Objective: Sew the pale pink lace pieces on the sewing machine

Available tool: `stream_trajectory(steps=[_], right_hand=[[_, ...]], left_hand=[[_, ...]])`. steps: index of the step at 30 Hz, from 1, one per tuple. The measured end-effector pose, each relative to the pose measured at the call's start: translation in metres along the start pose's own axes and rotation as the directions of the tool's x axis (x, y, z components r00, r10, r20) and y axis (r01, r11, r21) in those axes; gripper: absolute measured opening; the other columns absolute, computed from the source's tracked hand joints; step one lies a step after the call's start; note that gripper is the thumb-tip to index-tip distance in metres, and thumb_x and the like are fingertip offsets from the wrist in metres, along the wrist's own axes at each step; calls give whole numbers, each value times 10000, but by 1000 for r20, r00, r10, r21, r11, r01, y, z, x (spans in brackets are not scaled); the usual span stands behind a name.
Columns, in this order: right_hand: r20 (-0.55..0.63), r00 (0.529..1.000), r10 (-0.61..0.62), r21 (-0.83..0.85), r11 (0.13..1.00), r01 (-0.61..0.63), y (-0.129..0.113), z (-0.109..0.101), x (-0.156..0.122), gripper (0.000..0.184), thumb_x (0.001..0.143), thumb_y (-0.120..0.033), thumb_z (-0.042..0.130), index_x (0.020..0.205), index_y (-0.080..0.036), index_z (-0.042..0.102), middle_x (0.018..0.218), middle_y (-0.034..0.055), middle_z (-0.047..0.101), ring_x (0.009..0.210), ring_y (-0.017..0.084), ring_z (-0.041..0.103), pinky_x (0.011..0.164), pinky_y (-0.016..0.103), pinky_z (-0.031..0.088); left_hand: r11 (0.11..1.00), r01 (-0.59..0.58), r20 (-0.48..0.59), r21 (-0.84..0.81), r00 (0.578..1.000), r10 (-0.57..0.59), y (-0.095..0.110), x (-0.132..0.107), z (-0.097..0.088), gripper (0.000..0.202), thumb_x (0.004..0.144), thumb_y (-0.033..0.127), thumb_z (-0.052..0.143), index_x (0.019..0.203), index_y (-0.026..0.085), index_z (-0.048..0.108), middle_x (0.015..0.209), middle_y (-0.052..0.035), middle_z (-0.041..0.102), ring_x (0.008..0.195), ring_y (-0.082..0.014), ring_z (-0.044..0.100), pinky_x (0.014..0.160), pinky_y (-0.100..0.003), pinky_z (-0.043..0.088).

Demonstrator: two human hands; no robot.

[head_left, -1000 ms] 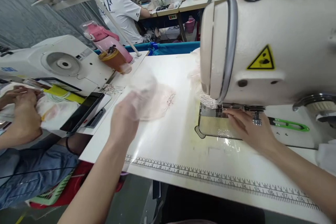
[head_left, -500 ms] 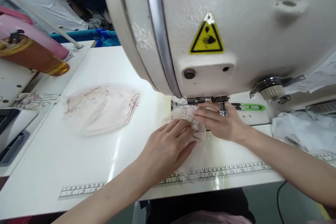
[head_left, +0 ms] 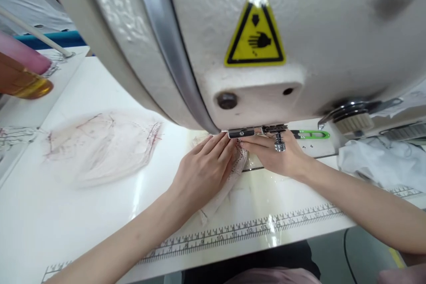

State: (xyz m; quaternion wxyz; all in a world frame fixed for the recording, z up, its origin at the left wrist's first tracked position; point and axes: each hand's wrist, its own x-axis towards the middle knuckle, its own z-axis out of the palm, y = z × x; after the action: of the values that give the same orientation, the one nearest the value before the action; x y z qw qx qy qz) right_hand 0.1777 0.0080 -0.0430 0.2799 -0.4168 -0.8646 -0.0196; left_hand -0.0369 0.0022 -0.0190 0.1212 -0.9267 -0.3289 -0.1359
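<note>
Seemingly the lace piece (head_left: 219, 197) is being lined up at the presser foot (head_left: 241, 133). The left hand (head_left: 203, 166) and right hand (head_left: 276, 157), 2 flat palms with fingers close together, pin it to the table (head_left: 83, 213). Stitching calls for fingertips kept clear. The amber bottle's (head_left: 20, 84) contents can't be told.

Lace piece (head_left: 219, 195) — under left hand (head_left: 203, 171) and right hand (head_left: 279, 159).

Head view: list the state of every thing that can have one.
Pale lace fabric piece: pressed flat under both hands.
Left hand: open, flat on lace.
Right hand: open, fingertips on lace.
Sheer pink fabric piece: lying flat, untouched.
Green-handled thread snips: lying unheld.
White cloth: crumpled.
</note>
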Motion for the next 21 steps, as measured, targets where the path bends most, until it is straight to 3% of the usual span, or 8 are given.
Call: stream_trajectory(steps=[6,10,15,21], right_hand=[[97,995,-37,-135,990,50,-5,-3,-6,419,865,-75,479,1163,-309,658,1141,-32,694,963,184,636,655,305,452],[88,995,-39,-223,973,58,-8,-7,-8,451,841,-70,458,1205,-272,631,1184,-37,676,919,185,651,538,310,412],[85,991,-99,-311,943,121,-10,-11,-4,442,801,-50,466,1135,-263,662,1186,-64,672,805,182,658,432,317,320],[53,994,-92,-282,954,103,-6,-8,-2,345,846,-94,472,1031,-282,694,1067,-59,718,758,165,656,421,289,268]], left_hand=[[998,-23,22,-66,999,24,-9,-1,3,400,991,266,362,1263,60,572,1277,-132,609,1079,-271,645,949,-437,529],[992,-12,40,-122,999,17,-10,-2,2,398,998,252,338,1298,89,542,1302,-121,595,1156,-248,605,1035,-425,471],[993,-31,45,-111,998,36,-9,-3,3,412,994,241,333,1311,53,516,1318,-149,576,1200,-267,571,1052,-446,451],[996,-55,20,-73,998,57,-10,-2,4,429,999,231,297,1276,13,541,1309,-166,577,1204,-291,563,1040,-449,463]])
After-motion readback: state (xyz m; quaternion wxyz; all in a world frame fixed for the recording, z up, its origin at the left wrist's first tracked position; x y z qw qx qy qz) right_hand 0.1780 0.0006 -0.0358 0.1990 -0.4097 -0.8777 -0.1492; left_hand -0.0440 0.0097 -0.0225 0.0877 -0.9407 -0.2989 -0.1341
